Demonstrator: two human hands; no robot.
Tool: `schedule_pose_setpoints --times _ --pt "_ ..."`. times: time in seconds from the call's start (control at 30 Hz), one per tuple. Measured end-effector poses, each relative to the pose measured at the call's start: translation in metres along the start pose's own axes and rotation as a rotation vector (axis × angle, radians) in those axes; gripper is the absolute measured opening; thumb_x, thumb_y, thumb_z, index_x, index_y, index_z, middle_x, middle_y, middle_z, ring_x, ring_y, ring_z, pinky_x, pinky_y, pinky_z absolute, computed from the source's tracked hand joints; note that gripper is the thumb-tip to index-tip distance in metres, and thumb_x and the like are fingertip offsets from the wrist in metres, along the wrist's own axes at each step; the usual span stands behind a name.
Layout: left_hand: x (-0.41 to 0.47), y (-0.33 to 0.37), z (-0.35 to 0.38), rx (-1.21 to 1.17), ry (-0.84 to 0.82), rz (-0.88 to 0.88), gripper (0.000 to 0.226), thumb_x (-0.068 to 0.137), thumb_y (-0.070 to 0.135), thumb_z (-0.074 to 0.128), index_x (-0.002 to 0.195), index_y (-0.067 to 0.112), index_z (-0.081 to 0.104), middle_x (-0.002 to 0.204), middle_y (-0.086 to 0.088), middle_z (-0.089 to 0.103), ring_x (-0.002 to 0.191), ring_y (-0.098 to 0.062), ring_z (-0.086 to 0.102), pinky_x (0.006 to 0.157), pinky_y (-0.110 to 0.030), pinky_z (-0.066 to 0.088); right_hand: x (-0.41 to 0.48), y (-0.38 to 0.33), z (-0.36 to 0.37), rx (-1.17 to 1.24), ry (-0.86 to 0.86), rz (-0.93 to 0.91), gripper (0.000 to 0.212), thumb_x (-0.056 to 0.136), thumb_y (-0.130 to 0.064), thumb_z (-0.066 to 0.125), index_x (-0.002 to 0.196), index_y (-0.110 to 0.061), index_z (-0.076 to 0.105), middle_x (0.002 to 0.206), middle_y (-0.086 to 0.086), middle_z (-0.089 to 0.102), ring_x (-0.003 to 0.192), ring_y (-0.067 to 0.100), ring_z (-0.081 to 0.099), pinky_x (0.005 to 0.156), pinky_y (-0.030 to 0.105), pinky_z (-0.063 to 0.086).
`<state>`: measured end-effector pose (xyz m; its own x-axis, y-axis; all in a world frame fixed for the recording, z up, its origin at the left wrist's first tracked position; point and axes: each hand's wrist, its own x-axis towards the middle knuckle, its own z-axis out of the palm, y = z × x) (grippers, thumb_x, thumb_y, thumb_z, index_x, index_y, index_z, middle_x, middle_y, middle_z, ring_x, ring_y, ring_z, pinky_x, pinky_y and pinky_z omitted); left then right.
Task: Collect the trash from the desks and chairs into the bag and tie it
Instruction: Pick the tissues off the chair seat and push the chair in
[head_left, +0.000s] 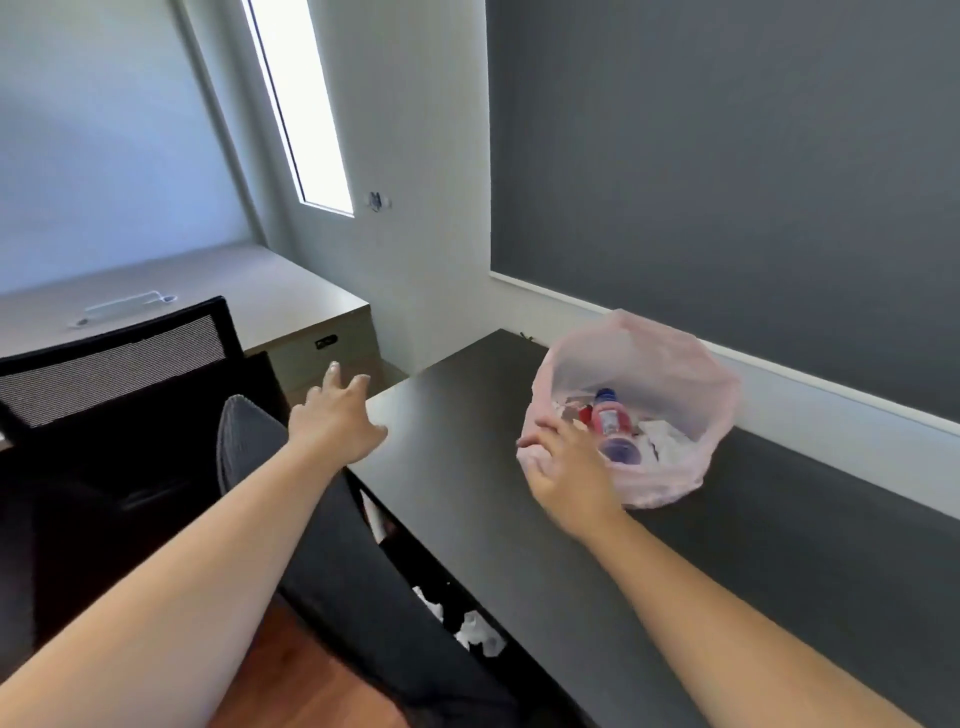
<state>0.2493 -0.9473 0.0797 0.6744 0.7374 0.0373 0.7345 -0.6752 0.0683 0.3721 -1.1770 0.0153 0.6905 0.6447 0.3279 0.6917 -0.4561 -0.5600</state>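
On the dark desk, toward its far edge by the wall: one translucent pink bag, mouth open and standing loosely upright. Contents visible through the opening: a plastic bottle with a red label and blue cap, a dark round lid-like item beneath it, and crumpled white paper.

Right hand: held at the near rim of the bag, fingers bent; the thin plastic appears to be pinched at the edge, though the exact contact is blurred and cannot be told for certain.

Left hand: extended forward past the near-left corner of the desk, palm down, fingers spread, nothing held. It is directed toward the black mesh-backed chair beside the desk. Forearm nearly straight, reaching away from the body.

Remaining trash noted: white crumpled scraps lying low in the gap between the desk edge and a dark padded chair part, well apart from both hands.

Step in hand, as judged: collection is under way, the bag is part filled and not yet tied. The next move is judged to call for the free left hand to be lowered to any loose trash, closed on it, and carried across to the bag mouth, which should be kept open by the right.
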Motion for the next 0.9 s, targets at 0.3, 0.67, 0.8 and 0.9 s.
schedule_pose_setpoints --times 0.3,0.67,0.8,0.9 --pt "-0.074 -0.104 0.031 -0.397 -0.183 -0.395 0.088 0.083 0.043 0.058 0.149 0.034 0.001 0.154 -0.018 0.015 0.129 -0.037 0.038 0.098 -0.043 0.037 -0.083 -0.107 0.095 0.406 -0.718 0.290 0.041 0.095 -0.046 0.044 0.134 -0.033 0.052 0.137 -0.009 0.053 0.126 0.010 0.048 0.108 0.026 0.033" --pt "-0.078 -0.150 0.043 -0.774 -0.055 -0.354 0.077 0.091 0.015 0.047 0.150 0.030 -0.002 0.132 -0.014 0.049 0.095 -0.027 0.057 0.057 -0.026 0.043 -0.103 -0.154 0.129 0.558 -0.734 0.289 0.042 0.097 -0.041 0.044 0.139 -0.036 0.044 0.146 -0.008 0.045 0.135 0.006 0.039 0.118 0.028 0.024" --pt "-0.080 -0.191 0.042 -0.774 -0.014 -0.348 0.072 0.092 0.022 0.047 0.150 0.035 0.007 0.123 -0.006 0.054 0.070 -0.012 0.053 0.050 -0.021 0.039 -0.110 -0.178 0.151 0.568 -0.799 0.230 0.047 0.094 -0.047 0.049 0.140 -0.043 0.040 0.135 -0.014 0.051 0.123 0.001 0.046 0.096 0.013 0.036" --pt "-0.082 -0.220 0.043 -0.789 0.016 -0.348 0.066 0.093 0.026 0.047 0.148 0.040 0.014 0.130 -0.004 0.052 0.067 -0.006 0.048 0.068 -0.026 0.044 -0.114 -0.192 0.166 0.542 -0.860 0.204 0.051 0.088 -0.051 0.054 0.136 -0.053 0.039 0.111 -0.014 0.057 0.095 -0.003 0.048 0.080 0.010 0.037"
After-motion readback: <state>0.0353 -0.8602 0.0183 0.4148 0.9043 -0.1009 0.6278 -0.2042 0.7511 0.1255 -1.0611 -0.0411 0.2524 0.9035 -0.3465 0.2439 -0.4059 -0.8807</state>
